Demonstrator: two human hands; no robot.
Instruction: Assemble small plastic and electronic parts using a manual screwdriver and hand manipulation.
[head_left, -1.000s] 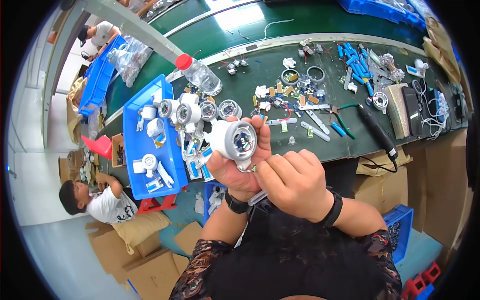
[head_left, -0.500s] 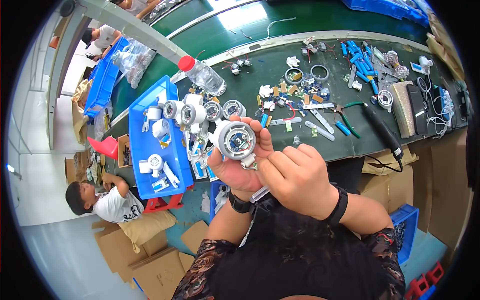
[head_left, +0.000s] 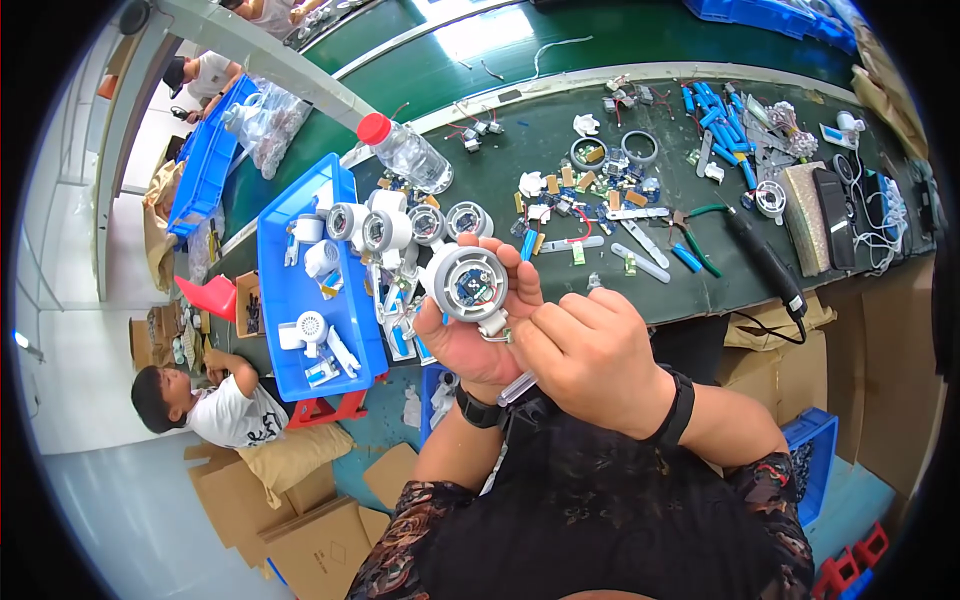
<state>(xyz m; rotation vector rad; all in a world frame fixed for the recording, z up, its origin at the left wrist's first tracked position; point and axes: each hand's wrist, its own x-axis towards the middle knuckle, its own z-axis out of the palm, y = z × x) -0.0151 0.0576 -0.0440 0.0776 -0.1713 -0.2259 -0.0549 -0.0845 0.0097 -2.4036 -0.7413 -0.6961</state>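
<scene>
The left hand has its grip wrapped part-way around a white fan housing, fingers behind it and thumb along the near side. The housing is held up above the near edge of the table, its grey-ringed round opening facing up toward the camera, with a small circuit board and wires showing inside. The right hand has its grip curled closed just beside the housing's neck, where a thin wire runs toward the fingertips; what lies between those fingertips is hidden. A clear rod juts from under the curled fingers. Each wrist wears a dark band.

Just beyond the left hand, several similar white housings stand bunched together, next to a blue tray holding more white parts. A clear bottle with a red cap stands behind them. Farther right lie scattered small parts, green-handled pliers, a black-handled tool and a heap of blue cylinders. A green belt runs past the far edge. At the far left, a person in a white shirt sits near cardboard.
</scene>
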